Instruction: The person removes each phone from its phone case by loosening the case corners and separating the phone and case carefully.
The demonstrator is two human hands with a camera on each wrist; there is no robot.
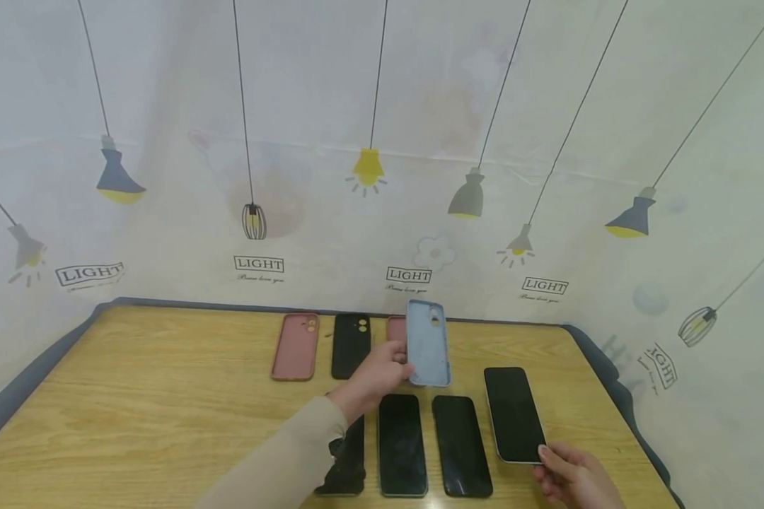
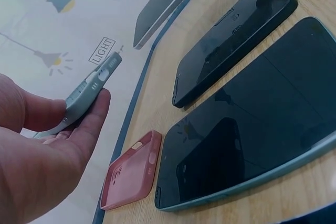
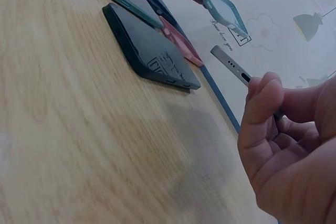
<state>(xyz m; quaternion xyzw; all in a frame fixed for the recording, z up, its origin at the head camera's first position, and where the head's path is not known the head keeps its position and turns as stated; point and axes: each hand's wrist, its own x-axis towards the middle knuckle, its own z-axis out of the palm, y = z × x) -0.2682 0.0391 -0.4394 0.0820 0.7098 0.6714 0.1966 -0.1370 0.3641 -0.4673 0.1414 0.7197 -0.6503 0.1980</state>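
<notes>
My left hand (image 1: 375,376) pinches a light blue phone case (image 1: 429,344) by its side edge, lifted over the back of the table with its hollow inside toward me. In the left wrist view the thumb and fingers grip the case (image 2: 86,93) from both faces. My right hand (image 1: 576,472) holds a phone (image 1: 516,415) with a dark screen and silver frame by its lower corner. In the right wrist view that phone (image 3: 231,64) is raised over the table, edge-on, its bottom port showing. A pink case (image 1: 396,329) lies partly hidden behind the blue one.
Three dark phones, left (image 1: 350,459), middle (image 1: 402,445) and right (image 1: 462,445), lie in a row near the front of the wooden table (image 1: 165,396). Behind them lie another pink case (image 1: 295,346) and a black case (image 1: 350,346). A lamp-printed curtain (image 1: 318,106) borders the table's back.
</notes>
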